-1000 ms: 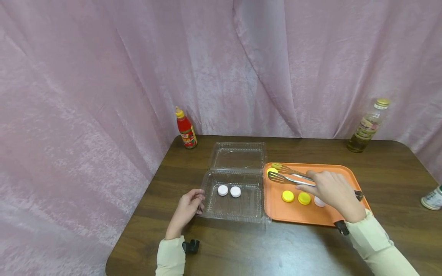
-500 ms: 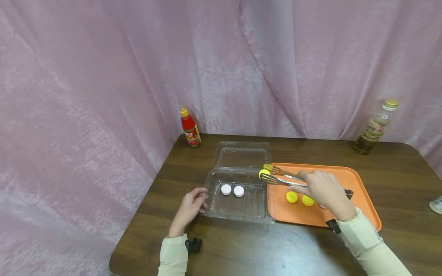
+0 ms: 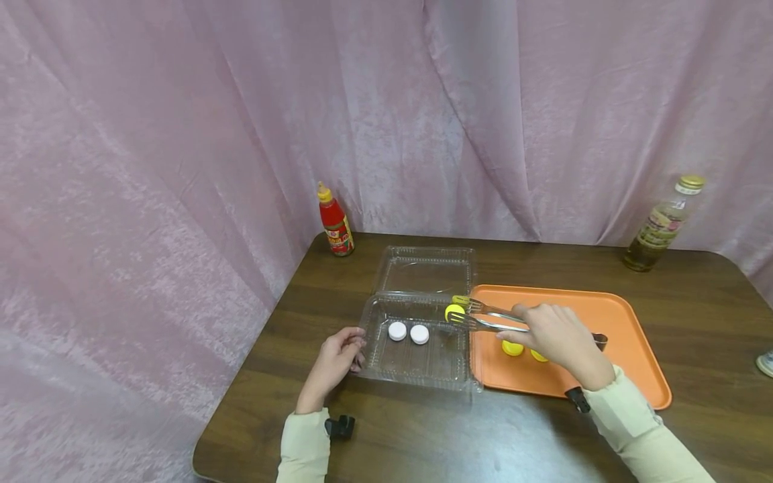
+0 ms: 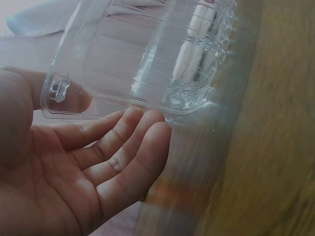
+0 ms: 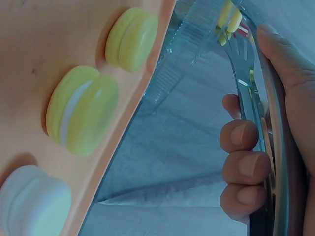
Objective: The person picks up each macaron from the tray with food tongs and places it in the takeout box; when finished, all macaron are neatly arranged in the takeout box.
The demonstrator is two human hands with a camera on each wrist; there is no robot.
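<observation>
My right hand (image 3: 558, 335) grips metal tongs (image 3: 495, 326), whose slotted ends pinch a yellow macaron (image 3: 455, 312) over the right side of a clear plastic container (image 3: 417, 381). Inside that container lie two white macarons (image 3: 397, 331), side by side. At its left rim, my left hand (image 3: 335, 359) holds the edge, thumb on one side and fingers (image 4: 152, 147) against the other in the left wrist view. On the orange tray (image 3: 628, 355), the right wrist view has two yellow macarons (image 5: 93, 118) and a white one (image 5: 37, 201) in a row.
The container's lid (image 3: 429, 272) lies folded open behind it. A red sauce bottle (image 3: 335, 225) stands at the back left of the brown table (image 3: 423, 436), an oil bottle (image 3: 658, 231) at the back right. A small pale container (image 3: 765, 363) is at the right edge.
My right hand has carried the yellow macaron in the tongs leftward from the tray to over the container. The left hand stays at the rim. The head view has shifted slightly.
</observation>
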